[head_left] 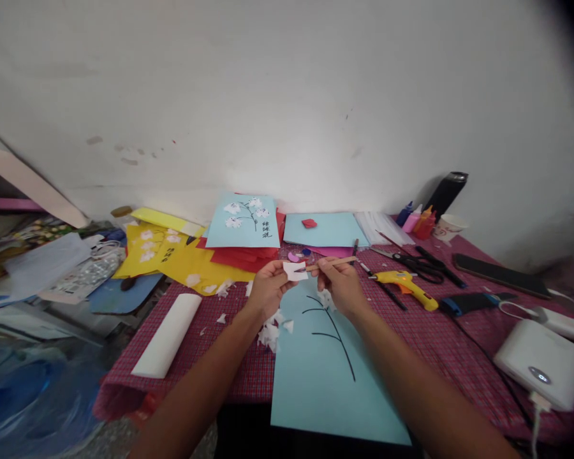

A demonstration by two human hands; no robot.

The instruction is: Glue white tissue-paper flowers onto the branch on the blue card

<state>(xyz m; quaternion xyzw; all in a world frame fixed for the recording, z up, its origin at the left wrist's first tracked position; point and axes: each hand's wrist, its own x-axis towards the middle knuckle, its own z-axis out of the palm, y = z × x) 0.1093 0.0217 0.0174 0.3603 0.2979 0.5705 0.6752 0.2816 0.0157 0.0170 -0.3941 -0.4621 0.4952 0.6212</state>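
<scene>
My left hand (pixel 269 287) pinches a small piece of white paper (pixel 295 270) by its left side, above a light blue sheet. My right hand (pixel 339 284) is closed round a thin wooden stick (pixel 339 261), whose dark pointed end lies over the white paper; whether it is a brush or a pencil I cannot tell. Below both hands is the light blue sheet (pixel 310 382), with black branch lines drawn on it. Crumpled white paper scraps (pixel 269 335) lie at its left edge, and another scrap (pixel 326 299) sits near the top of the branch.
A blue card with white flowers (pixel 243 223) rests on red paper at the back. On the left are a white paper roll (pixel 167 336) and yellow paper (pixel 210 264). Scissors (pixel 414 262), a yellow glue gun (pixel 406 287), paint bottles (pixel 412 220) and a white power bank (pixel 540 363) occupy the right.
</scene>
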